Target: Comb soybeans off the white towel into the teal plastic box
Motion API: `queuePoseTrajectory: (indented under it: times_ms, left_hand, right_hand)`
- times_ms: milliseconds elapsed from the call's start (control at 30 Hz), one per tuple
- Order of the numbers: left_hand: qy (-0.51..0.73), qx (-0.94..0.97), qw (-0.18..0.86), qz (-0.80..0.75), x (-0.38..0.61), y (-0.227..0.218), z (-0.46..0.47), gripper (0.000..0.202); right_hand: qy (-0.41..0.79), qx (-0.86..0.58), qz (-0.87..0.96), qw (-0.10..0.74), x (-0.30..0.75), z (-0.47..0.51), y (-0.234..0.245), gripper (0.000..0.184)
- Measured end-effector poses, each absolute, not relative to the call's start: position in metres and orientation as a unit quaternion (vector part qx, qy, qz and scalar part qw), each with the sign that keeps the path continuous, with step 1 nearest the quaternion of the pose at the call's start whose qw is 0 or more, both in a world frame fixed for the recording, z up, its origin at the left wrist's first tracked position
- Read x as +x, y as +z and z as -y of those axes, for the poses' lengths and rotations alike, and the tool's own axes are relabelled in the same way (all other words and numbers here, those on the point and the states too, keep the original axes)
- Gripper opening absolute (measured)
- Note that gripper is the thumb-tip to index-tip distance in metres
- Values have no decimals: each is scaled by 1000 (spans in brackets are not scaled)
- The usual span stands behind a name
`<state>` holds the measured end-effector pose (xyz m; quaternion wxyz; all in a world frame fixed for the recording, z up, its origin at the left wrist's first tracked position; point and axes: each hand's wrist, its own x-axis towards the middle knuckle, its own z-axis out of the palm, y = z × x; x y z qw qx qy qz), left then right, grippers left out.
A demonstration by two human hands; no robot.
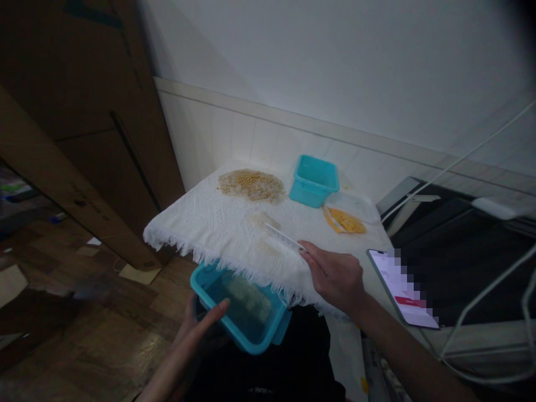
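Note:
My left hand [200, 321] grips a teal plastic box [243, 312] just below the near edge of the white fringed cloth [201, 223]; the box holds some pale grains. My right hand [335, 276] rests on the cloth's near edge, closed on a thin white flat stick [285, 238] that lies across the cloth. A faint trail of grains runs from the stick toward the edge. A pile of yellowish grains [252, 184] sits at the back of the cloth.
A second teal box [315, 180] stands at the back, with a clear lid and an orange-yellow piece [345, 221] beside it. A lit phone [402, 287] lies to the right. White cables [481, 301] cross a dark surface. Cardboard [62, 139] leans at left over a wooden floor.

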<state>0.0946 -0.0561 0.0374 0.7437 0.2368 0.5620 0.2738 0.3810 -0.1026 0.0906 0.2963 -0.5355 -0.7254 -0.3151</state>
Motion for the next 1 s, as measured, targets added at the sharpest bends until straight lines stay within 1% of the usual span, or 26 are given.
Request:
queuePoseTrajectory:
  times_ms: [100, 167, 333, 433, 533, 633, 733, 833, 1000]
  left_hand:
    - [274, 238, 741, -565, 94, 37, 55, 122]
    - [274, 240, 737, -569, 94, 38, 55, 119]
    - [287, 248, 731, -568, 95, 38, 56, 113]
    - [285, 244, 734, -567, 95, 39, 56, 112]
    - [278, 242, 742, -560, 94, 39, 55, 113]
    - [281, 241, 742, -559, 91, 36, 54, 118]
    - [284, 240, 742, -558, 90, 35, 53, 116]
    - [289, 243, 740, -557, 89, 36, 53, 117]
    - [289, 251, 739, -555, 88, 36, 53, 119]
  right_hand:
    - [-296, -539, 728, 302, 379, 89, 88, 26]
    - [-288, -522, 739, 314, 376, 83, 86, 27]
    - [-268, -445, 778, 353, 363, 81, 81, 46]
    - [-256, -443, 782, 356, 353, 84, 82, 48]
    - [-260, -444, 777, 362, 350, 89, 88, 47]
    - [-287, -490, 750, 338, 356, 98, 99, 44]
    - [-330, -533, 718, 301, 369, 110, 108, 33]
    - [-366, -536, 705, 286, 380, 117, 109, 25]
    - [-345, -540, 709, 296, 387, 108, 98, 22]
